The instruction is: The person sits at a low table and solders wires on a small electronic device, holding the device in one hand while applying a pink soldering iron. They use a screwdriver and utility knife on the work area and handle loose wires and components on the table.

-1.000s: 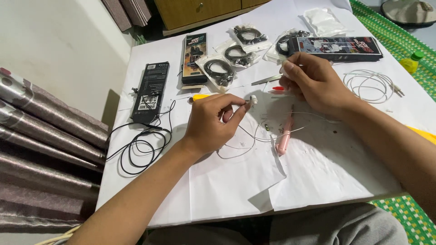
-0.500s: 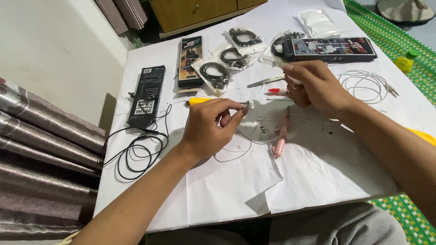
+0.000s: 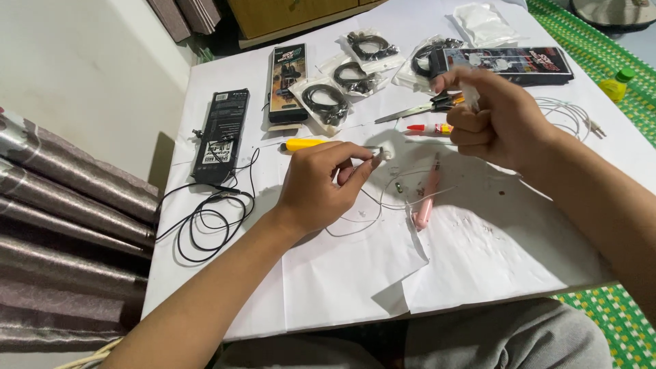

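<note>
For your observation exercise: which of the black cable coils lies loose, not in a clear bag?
The black cable coil by the table's left edge, beyond the left hand; the others sit bagged farther back.

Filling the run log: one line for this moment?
left hand: pinches white earbud | right hand: fist, raised | pink tool: on paper

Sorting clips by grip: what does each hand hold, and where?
Left hand pinches a small white earbud at its body between fingertips. Right hand is fisted around a small pale tube, gripping its lower part.
</note>
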